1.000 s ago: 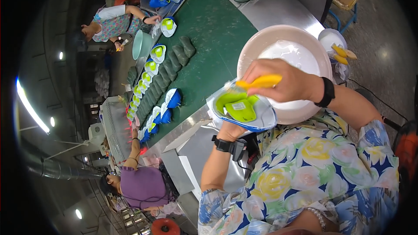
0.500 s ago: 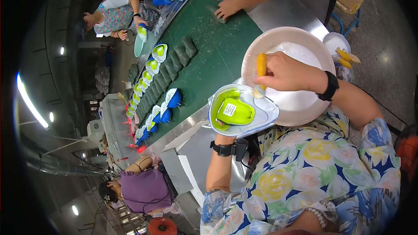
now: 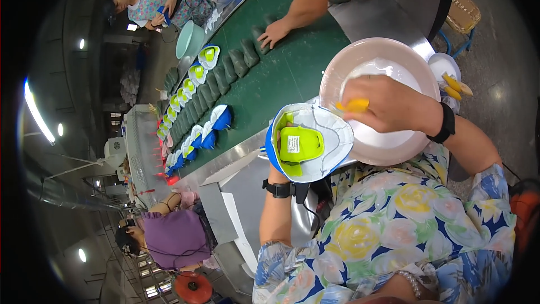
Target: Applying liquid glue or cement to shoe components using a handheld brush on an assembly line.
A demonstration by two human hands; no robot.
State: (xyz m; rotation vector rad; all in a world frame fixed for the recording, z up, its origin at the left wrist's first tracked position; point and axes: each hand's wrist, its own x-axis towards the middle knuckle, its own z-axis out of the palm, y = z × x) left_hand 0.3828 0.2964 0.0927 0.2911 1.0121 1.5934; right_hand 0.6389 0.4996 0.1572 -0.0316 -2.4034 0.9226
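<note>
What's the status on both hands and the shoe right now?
Left hand under the shoe, holding it sole-up. Right hand grips a yellow brush over the pink bowl. Nothing between brush and shoe.

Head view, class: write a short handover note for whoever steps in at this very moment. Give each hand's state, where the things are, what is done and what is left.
Left hand: hidden under the shoe upper, which it seems to hold up from beneath, white rim and green insole facing the camera.
Right hand: closed on a yellow-handled brush, tip over the pink basin of white liquid.
Nearby: a small white tub with spare yellow brushes; a green conveyor belt carrying rows of uppers.
Done: cannot tell how much of the rim is coated.
Left: probably brushing the rim, then setting the upper on the belt.
</note>
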